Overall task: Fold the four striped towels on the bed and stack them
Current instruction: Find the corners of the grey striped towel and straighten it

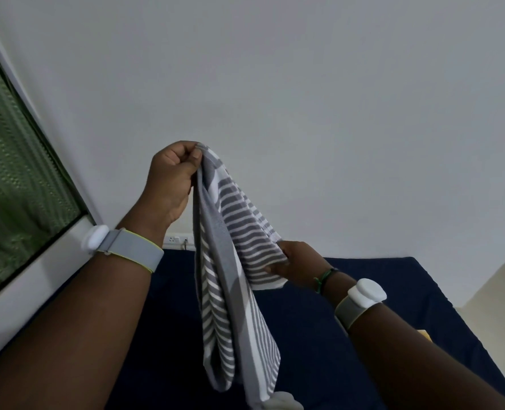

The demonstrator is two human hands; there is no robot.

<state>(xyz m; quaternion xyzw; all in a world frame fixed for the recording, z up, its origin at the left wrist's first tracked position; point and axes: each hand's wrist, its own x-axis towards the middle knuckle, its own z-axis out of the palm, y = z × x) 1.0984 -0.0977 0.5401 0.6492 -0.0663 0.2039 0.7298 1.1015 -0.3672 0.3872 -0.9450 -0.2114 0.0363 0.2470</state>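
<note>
above the dark blue bed [378, 291] we hold one striped towel [230, 261] up in the air; our left hand [171, 179] pinches its top corner, our right hand [298, 264] grips a lower edge.

Dim, even indoor light, soft focus, wide-angle edge distortion
</note>
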